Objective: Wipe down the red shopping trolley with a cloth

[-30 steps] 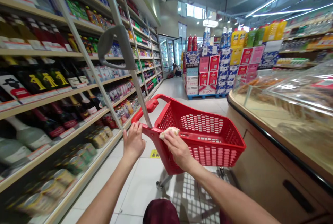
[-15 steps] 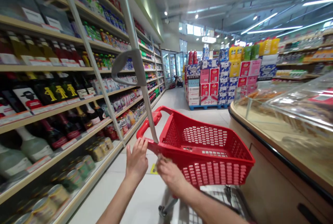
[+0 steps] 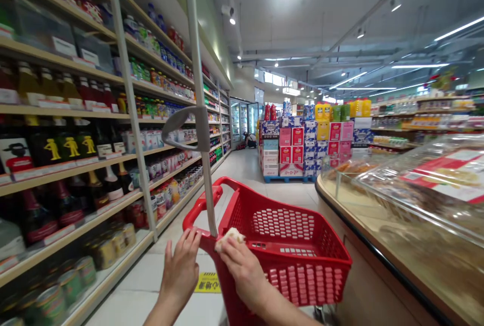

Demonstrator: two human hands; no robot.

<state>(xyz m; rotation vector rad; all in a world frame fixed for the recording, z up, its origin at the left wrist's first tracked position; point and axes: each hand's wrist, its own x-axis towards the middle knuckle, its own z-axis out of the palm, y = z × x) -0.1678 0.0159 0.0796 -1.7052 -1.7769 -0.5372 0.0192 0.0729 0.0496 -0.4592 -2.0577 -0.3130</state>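
Note:
A red plastic shopping cart (image 3: 280, 242) stands in front of me, its perforated basket showing nothing inside. The fingers of my left hand (image 3: 180, 265) are hooked over the near corner of its red handle (image 3: 194, 215), the thumb apart. Bunched in my right hand (image 3: 245, 275) is a whitish cloth (image 3: 232, 235), pressed to the cart's near rim by the foot of a metal pole (image 3: 192, 38). A grey loop grip (image 3: 203, 129) sits partway up that pole. The cart's underside is mostly out of view.
Shelves of bottles and cans (image 3: 68, 149) line the left side. A display counter with clear covers (image 3: 378, 215) stands close on the right. Farther ahead are stacked drink boxes (image 3: 291, 149) and a crouching person (image 3: 250, 139). A yellow sticker (image 3: 207, 282) marks the floor.
My right hand has moved up from the cart's side onto the rim, and the cloth now shows plainly. The left hand stays at the handle corner. My view has tilted upward.

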